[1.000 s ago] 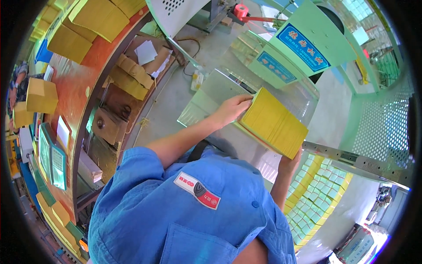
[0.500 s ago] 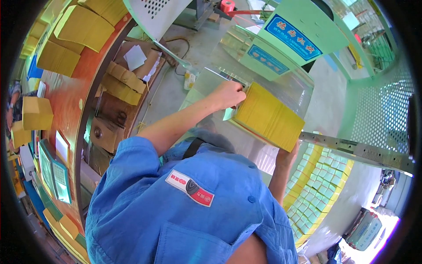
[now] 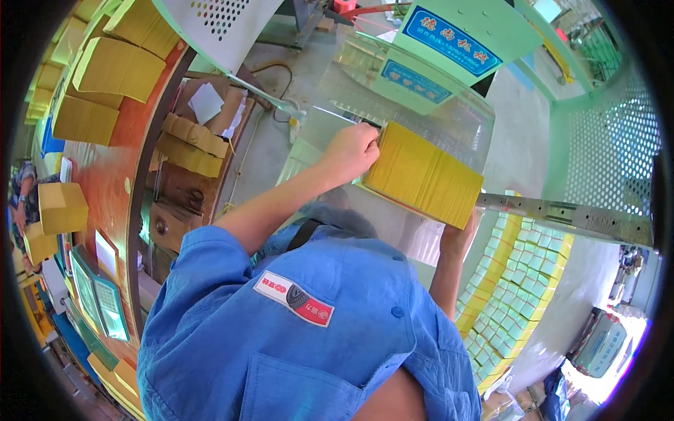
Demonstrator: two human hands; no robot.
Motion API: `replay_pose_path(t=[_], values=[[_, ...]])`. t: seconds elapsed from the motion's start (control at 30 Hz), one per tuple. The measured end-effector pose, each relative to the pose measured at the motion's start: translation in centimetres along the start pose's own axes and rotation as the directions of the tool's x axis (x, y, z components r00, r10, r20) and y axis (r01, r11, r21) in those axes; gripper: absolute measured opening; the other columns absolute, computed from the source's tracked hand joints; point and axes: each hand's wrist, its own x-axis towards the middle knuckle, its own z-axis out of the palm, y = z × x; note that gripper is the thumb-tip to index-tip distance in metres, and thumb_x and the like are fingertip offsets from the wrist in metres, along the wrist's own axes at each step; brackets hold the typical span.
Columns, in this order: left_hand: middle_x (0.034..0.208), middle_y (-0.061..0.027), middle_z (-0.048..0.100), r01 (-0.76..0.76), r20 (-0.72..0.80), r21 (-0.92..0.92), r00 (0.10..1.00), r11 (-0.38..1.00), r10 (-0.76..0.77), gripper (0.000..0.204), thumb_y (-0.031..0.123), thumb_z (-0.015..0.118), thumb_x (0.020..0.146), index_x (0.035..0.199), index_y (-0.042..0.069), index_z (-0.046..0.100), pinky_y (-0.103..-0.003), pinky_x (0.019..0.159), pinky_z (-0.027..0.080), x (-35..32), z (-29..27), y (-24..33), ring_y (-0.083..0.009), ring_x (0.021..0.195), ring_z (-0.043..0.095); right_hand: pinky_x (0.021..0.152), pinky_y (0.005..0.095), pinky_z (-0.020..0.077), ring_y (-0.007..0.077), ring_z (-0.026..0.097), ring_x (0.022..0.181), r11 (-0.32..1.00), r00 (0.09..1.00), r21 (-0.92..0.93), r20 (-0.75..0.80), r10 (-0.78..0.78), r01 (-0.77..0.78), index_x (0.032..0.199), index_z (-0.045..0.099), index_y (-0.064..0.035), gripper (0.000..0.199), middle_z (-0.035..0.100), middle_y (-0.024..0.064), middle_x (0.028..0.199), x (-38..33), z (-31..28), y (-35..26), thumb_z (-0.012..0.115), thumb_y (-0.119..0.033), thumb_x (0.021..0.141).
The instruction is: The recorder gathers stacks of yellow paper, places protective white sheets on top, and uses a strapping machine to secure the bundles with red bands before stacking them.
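A long yellow block, with fine lines across its top like stacked paper or card, lies slantwise on a metal machine table. My left hand is at the block's left end, its fingers curled closed; what they pinch, if anything, is hidden. My right hand holds the block's near right corner from below and the side, with most of its fingers out of sight behind the block. Just beyond my left hand, a row of small metal teeth and a dark part show on the table.
A pale green machine housing with a clear guard stands beyond the block. To the right are a perforated panel, a metal rail and rows of small pale-topped packs. A reddish table with yellow blocks runs along the left.
The block sits slightly further left and higher in the picture, and the whole scene has shifted a little. My left hand now lies closer against the block's left end.
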Motion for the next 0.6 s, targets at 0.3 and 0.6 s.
replay_pose_path(t=[0.3, 0.6], values=[[0.079, -0.0176, 0.054, -0.163, -0.070, 0.006, 0.984, 0.987, 0.163, 0.007, 0.001, 0.055, 0.077, 0.076, -0.002, 0.049, -0.046, 0.062, 0.045, -0.9, -0.3, 0.5, -0.0394, 0.073, 0.055, 0.090, 0.0330, 0.0495, 0.0250, 0.057, 0.111, 0.135, 0.792, -0.810, 0.498, -0.354, 0.570, 0.123, 0.053, 0.0024, 0.036, 0.055, 0.0144, 0.124, -0.8, 1.1, -0.2, 0.057, 0.004, 0.087], [0.091, -0.0149, 0.061, -0.139, -0.020, -0.112, 0.990, 0.984, 0.137, 0.012, 0.010, 0.052, 0.087, 0.087, -0.002, 0.057, -0.037, 0.069, 0.048, -1.7, -0.6, 0.2, -0.0303, 0.079, 0.060, 0.096, 0.0316, 0.0427, 0.0188, 0.054, 0.114, 0.870, 0.977, -0.445, 0.100, -0.186, 0.211, 0.123, 0.054, 0.0008, 0.033, 0.057, 0.0134, 0.124, -0.6, 1.5, 0.0, 0.052, -0.014, 0.094]])
